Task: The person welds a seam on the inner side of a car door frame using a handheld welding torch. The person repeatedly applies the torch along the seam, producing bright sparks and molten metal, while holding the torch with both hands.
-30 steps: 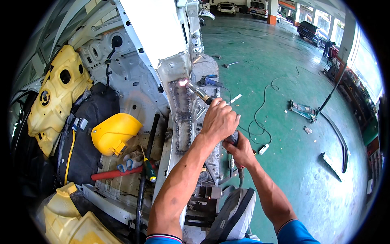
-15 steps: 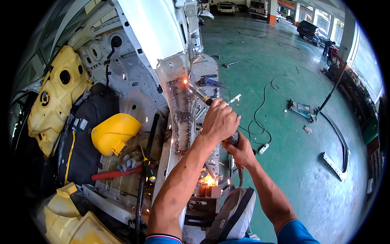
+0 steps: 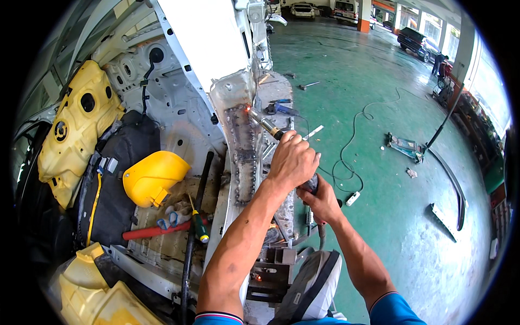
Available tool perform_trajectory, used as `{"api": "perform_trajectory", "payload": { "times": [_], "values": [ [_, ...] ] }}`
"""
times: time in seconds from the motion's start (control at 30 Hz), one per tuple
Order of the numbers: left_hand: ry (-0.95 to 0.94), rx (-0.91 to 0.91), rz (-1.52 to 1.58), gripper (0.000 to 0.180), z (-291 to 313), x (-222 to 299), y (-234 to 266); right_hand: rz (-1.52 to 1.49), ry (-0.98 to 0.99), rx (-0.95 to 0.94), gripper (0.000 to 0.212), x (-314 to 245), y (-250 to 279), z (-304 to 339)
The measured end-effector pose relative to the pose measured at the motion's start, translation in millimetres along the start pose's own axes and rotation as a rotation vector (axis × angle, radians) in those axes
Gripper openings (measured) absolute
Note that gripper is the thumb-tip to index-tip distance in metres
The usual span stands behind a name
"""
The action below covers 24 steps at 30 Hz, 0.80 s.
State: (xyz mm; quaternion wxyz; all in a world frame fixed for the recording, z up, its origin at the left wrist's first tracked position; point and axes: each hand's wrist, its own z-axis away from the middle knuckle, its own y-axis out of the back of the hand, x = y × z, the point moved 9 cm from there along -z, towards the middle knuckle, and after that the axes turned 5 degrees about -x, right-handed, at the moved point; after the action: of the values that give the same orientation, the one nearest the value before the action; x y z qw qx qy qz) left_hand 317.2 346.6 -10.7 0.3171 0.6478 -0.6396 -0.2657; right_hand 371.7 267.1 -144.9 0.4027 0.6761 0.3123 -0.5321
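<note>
A welding torch (image 3: 269, 126) with a metal nozzle and dark handle is in both my hands. My left hand (image 3: 294, 162) is wrapped round it near the neck. Farther back, my right hand (image 3: 322, 199) closes on the dark handle. The nozzle's tip glows orange at the upper right edge of a rusty steel patch (image 3: 245, 143) on the car body. Lines of weld beads run along the patch's sides. The bare, light metal of the car body (image 3: 221, 24) rises beyond it.
On the left, inside the car shell, are a yellow welding mask (image 3: 156, 176), a red bar (image 3: 151, 232) and a screwdriver (image 3: 200, 227). An angle grinder (image 3: 281, 109) rests beyond the torch. Over the green floor trails a cable to a power strip (image 3: 352, 198); a floor jack (image 3: 406, 147) stands right.
The glow at the nozzle has shrunk, and the bright burst of sparks low beside my left forearm has faded to a small ember. My hands stay almost in place.
</note>
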Motion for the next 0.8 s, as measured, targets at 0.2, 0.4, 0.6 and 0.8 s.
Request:
{"api": "perform_trajectory", "payload": {
  "times": [0.2, 0.4, 0.6, 0.8],
  "values": [
    [-0.016, 0.007, -0.016, 0.03, 0, -2, 0, 0.051, 0.017, 0.01, 0.038, -10, 1, 1],
    [-0.001, 0.0, -0.014, 0.029, 0, -1, 0, 0.046, -0.005, -0.001, 0.039, -8, 0, 0],
    [-0.028, 0.047, -0.011, 0.028, 2, 4, 3, 0.029, 0.006, 0.001, 0.036, -5, 1, 3],
    [-0.029, 0.023, 0.001, 0.029, 2, 6, -1, -0.043, -0.052, 0.005, 0.035, -1, 1, 8]
  ]
}}
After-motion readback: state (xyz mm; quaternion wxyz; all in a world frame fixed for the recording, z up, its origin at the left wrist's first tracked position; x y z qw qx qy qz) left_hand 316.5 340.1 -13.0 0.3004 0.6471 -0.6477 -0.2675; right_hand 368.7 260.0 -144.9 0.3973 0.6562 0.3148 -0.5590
